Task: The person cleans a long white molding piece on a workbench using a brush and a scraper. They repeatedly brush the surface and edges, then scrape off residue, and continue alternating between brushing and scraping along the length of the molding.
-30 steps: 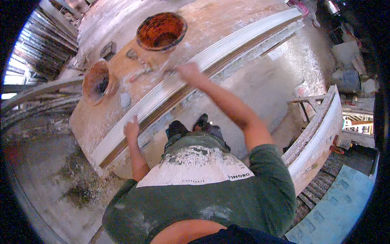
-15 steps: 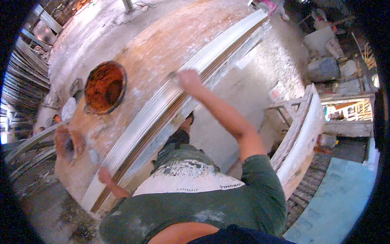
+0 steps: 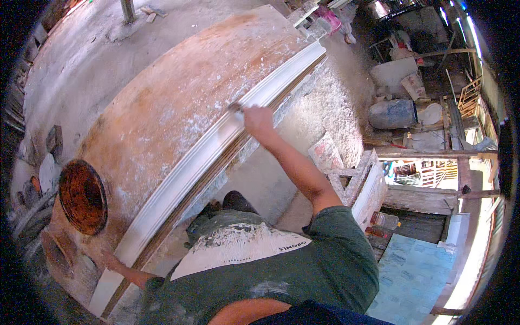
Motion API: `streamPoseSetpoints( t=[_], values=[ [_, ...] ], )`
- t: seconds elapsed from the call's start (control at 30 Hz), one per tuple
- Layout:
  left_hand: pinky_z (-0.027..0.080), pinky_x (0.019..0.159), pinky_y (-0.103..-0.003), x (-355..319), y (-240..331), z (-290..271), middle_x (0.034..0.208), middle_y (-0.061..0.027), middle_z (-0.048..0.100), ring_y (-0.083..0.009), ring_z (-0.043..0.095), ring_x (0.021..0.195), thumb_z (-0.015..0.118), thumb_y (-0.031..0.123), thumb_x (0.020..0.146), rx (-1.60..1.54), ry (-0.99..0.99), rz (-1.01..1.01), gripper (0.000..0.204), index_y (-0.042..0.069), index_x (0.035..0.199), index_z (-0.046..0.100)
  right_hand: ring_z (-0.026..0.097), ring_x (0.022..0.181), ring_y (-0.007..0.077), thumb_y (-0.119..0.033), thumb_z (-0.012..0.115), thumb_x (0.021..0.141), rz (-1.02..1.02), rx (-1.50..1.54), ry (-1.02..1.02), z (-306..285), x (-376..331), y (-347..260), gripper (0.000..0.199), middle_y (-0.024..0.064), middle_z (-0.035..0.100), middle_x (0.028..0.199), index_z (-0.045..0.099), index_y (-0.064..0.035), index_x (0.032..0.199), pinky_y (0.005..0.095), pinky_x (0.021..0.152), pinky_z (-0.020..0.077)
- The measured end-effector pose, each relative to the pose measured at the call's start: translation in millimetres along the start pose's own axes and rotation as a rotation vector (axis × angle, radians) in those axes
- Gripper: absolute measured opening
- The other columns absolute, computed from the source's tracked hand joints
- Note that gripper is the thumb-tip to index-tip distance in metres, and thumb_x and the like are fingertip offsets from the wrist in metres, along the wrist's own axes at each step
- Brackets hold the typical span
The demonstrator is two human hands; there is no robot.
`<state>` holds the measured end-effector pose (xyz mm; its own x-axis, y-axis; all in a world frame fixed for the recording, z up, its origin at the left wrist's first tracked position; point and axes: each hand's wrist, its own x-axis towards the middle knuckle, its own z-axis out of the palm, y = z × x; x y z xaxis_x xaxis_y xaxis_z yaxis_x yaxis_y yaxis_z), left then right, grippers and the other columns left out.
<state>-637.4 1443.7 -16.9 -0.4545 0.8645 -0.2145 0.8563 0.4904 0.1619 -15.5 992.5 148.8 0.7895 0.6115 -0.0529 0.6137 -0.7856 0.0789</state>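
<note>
A long white moulding (image 3: 187, 162) with lengthwise grooves lies along the near edge of a wide, stained worktable (image 3: 168, 108). My right hand (image 3: 259, 120) is closed around a small tool (image 3: 236, 107) with a greyish head, held against the moulding's upper face past its middle. The tool's exact kind is too blurred to tell. My left hand (image 3: 111, 261) reaches over the moulding near its lower left end. Its fingers are stretched toward the tabletop, with nothing seen in them.
A round, dark-rimmed basin (image 3: 83, 196), rusty orange inside, stands on the table's left part, with a smaller clay-coloured vessel (image 3: 57, 253) nearby. To the right are a whitish wooden frame (image 3: 368, 184), a blue drum (image 3: 392, 114) and a light-blue sheet (image 3: 414, 276). A pink item (image 3: 327, 20) is beyond the far end.
My view has shifted, so the basin sits lower and farther left. My right hand has slid with the tool toward the moulding's far end. The left hand's fingers have stretched out.
</note>
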Motion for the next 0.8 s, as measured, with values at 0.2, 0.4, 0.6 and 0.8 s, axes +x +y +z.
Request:
streamPoseSetpoints(
  t=[0.2,0.4,0.6,0.8],
  values=[
    [0.038,0.096,-0.053,-145,99,37,0.124,-0.0257,0.049,-0.0411,0.048,0.116,0.051,0.048,0.089,-0.305,0.004,-0.067,0.081,0.002,0.145,0.016,0.064,0.069,0.0330,-0.019,0.049,0.084,-0.254,0.205,-0.139,8,-10,14,0.021,0.0111,0.063,0.077,0.065,-0.0194,0.098,0.0462,0.058,0.0505],
    [0.037,0.099,-0.052,-305,179,53,0.131,-0.0252,0.046,-0.0396,0.045,0.121,0.054,0.047,0.088,-0.546,0.062,-0.120,0.084,0.003,0.147,0.013,0.067,0.077,0.0299,-0.022,0.048,0.082,-0.079,0.055,-0.117,34,100,237,0.022,0.0105,0.066,0.078,0.065,-0.0173,0.097,0.0465,0.062,0.0507],
    [0.035,0.101,-0.051,-463,230,65,0.137,-0.0246,0.042,-0.0382,0.042,0.126,0.057,0.045,0.088,-0.641,-0.008,-0.162,0.087,0.004,0.148,0.009,0.064,0.091,0.0298,-0.024,0.049,0.080,0.260,-0.134,0.107,80,255,588,0.026,0.0101,0.068,0.095,0.067,-0.0152,0.096,0.0485,0.077,0.0454],
    [0.023,0.111,-0.043,-637,269,37,0.153,-0.0169,0.020,-0.0329,0.026,0.137,0.059,0.043,0.087,-0.507,-0.259,0.244,0.085,0.008,0.149,0.013,0.065,0.088,0.0313,-0.020,0.050,0.082,0.066,-0.451,0.008,59,311,730,0.024,0.0114,0.068,0.098,0.063,-0.0102,0.100,0.0493,0.075,0.0464]
  ],
)
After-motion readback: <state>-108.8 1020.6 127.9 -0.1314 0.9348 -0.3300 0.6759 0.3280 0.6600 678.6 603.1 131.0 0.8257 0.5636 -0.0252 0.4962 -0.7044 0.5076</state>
